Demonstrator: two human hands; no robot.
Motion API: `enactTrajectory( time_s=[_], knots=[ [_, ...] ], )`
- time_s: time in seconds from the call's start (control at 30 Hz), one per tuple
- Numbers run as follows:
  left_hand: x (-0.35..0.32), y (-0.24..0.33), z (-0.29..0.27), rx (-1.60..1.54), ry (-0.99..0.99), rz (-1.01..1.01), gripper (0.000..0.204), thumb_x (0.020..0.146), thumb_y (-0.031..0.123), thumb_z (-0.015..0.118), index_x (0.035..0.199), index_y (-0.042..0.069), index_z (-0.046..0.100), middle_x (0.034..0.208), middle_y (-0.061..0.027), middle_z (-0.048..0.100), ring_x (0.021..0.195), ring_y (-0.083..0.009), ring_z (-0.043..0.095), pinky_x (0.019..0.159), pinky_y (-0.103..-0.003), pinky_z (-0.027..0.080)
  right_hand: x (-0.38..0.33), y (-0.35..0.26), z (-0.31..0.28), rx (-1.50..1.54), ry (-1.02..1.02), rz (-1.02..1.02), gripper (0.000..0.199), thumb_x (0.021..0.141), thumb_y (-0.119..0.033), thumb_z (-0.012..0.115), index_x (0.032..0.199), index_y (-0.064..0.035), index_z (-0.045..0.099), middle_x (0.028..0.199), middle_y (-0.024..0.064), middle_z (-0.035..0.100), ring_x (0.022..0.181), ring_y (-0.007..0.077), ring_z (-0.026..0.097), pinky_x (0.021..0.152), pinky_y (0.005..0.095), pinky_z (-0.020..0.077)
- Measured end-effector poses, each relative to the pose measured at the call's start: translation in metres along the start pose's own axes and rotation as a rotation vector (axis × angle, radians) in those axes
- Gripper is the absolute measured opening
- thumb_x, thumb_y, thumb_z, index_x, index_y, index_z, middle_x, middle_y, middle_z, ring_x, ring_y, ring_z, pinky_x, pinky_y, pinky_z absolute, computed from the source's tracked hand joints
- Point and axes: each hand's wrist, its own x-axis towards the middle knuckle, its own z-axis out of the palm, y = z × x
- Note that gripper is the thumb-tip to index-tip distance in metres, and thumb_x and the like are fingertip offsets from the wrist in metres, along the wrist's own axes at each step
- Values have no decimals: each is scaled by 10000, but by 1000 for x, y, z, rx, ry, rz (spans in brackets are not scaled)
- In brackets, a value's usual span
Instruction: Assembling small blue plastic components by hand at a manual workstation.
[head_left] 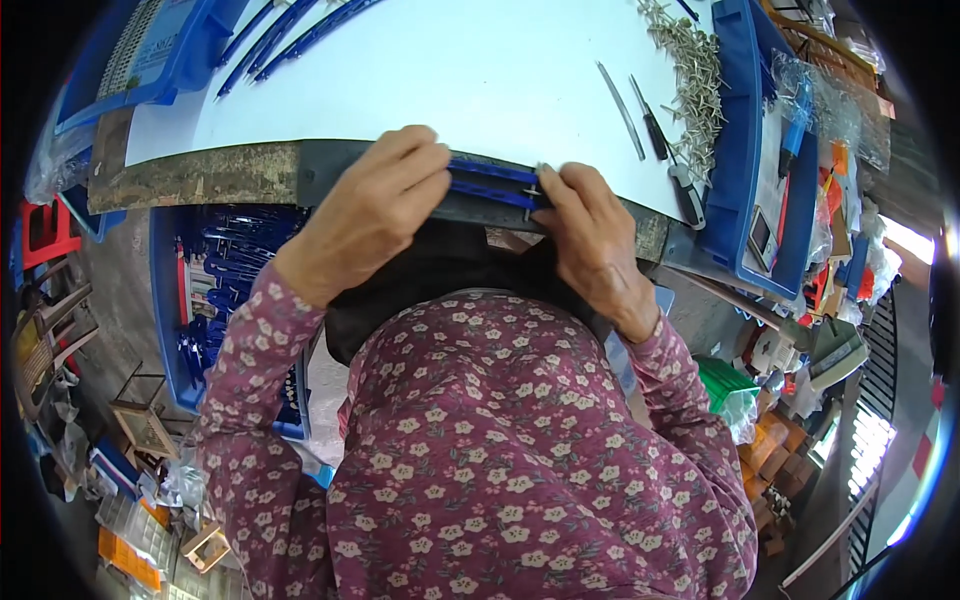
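A cluttered grey floor [125, 270] surrounds the white-topped worktable [430, 90]. Slim blue strips [490, 182] lie at its near edge, long axis sideways, right ends angled slightly toward the person. The right hand [597, 235] pinches those ends; the left hand [385, 200] curls at the others (grip unclear).

Slim blue piece [494, 171], two near-parallel bars, small metal pin [531, 191] near right end, held between hands [385, 195]
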Motion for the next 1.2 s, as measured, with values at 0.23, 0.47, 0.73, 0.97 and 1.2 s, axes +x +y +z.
enactTrajectory(
  time_s=[0.23, 0.47, 0.73, 0.97, 1.2],
  knots=[
    [-69, -29, -56, 55, 115, -282, 207, 658, -108, 627, 855, -57, 589, 957, -148, 611, 960, -333, 574, 812, -382, 477, 72, -45, 61, 212, 57, -245, 303, 657, 10, 556, 944, 72, 483, 906, 158, 463, 770, 267, 491, 643, 343, 450],
    [-13, -11, -13, -73, 77, -116, 214, 638, -133, 618, 838, -62, 592, 959, -134, 600, 960, -313, 570, 808, -360, 489, 17, -11, 13, 116, 65, 49, 410, 641, 59, 653, 1032, 27, 531, 871, 148, 518, 721, 289, 560, 590, 348, 466],
    [-14, -15, -9, -23, 117, -102, 158, 671, -73, 609, 823, -71, 566, 959, -128, 581, 981, -298, 549, 840, -353, 475, 23, -16, 15, 98, 109, 23, 416, 619, 86, 645, 1022, 53, 547, 890, 157, 538, 727, 295, 573, 593, 341, 472],
    [-70, -31, -59, 105, 117, -334, 179, 716, -113, 591, 879, -41, 592, 992, -121, 622, 980, -289, 577, 835, -353, 467, 81, -44, 65, 265, 162, -210, 241, 613, 43, 546, 846, 38, 482, 840, 129, 442, 738, 258, 480, 592, 332, 429],
    [-43, -18, -33, 76, 96, -247, 186, 674, -132, 601, 841, -50, 603, 980, -135, 622, 988, -303, 571, 826, -359, 470, 48, -26, 37, 191, 93, -130, 266, 635, 29, 572, 886, 52, 487, 826, 136, 443, 736, 272, 485, 595, 343, 424]
  ],
)
